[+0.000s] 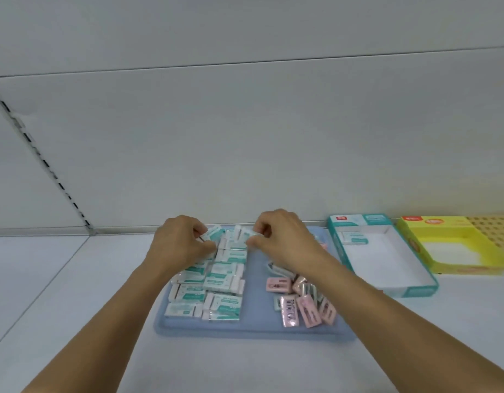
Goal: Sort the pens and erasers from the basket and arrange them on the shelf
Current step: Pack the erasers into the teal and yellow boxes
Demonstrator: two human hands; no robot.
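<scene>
A blue tray (pixel 253 321) lies on the white shelf in front of me. Its left half holds several white-and-teal erasers (pixel 216 282) laid in rows. Several pink erasers (pixel 304 304) lie loose on its right half. My left hand (pixel 177 245) pinches a white-and-teal eraser (pixel 212 232) at the far end of the rows. My right hand (pixel 282 239) pinches another white-and-teal eraser (pixel 246 236) just beside it. My right forearm hides part of the pink pile.
A teal-and-white cardboard box (pixel 409 290) stands open right of the tray with one eraser (pixel 355 239) in its far corner. A yellow box (pixel 415 236) sits further right. The shelf's back wall rises just behind the tray.
</scene>
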